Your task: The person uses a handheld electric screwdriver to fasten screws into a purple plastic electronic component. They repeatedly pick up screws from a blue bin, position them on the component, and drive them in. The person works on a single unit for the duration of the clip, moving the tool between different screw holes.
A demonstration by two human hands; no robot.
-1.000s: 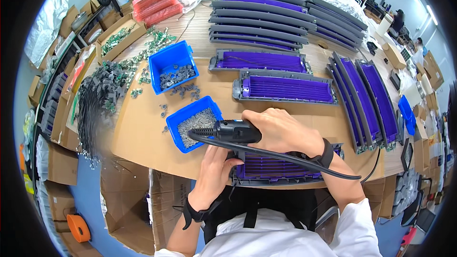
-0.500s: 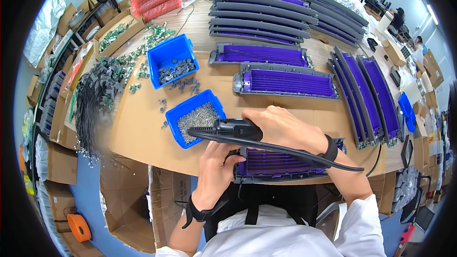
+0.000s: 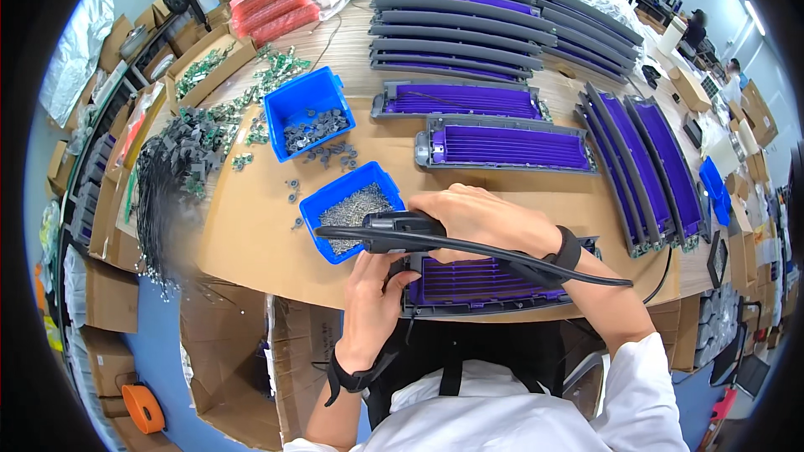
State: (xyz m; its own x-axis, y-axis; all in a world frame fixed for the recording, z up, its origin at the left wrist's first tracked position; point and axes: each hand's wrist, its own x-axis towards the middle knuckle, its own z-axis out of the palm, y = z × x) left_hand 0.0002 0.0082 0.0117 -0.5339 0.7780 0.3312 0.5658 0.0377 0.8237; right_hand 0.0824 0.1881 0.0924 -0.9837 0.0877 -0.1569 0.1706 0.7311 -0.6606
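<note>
The right hand (image 3: 481, 219) is wrapped around a black plastic corded hand tool (image 3: 402, 233), fingers closed on its body. A thick black cable (image 3: 536, 259) leaves the tool's left end and bends back to the right, over the panel and the right wrist.

The tool is above the left end of a long purple slatted plastic panel with a dark grey frame (image 3: 469, 283), which lies at the near edge of the table on a flat brown cardboard sheet (image 3: 251, 230). The left hand (image 3: 374, 291) is at that same end, fingers bent and thumb close to them; I cannot tell whether it pinches anything, since the tool and fingers hide the spot.

Just beyond the left hand is a blue plastic bin (image 3: 383, 179) of small silver screws (image 3: 356, 203). Farther off, a second blue bin (image 3: 293, 102) holds round grey parts (image 3: 316, 130). Two similar purple-and-grey panels (image 3: 511, 146) lie beyond the right hand.
</note>
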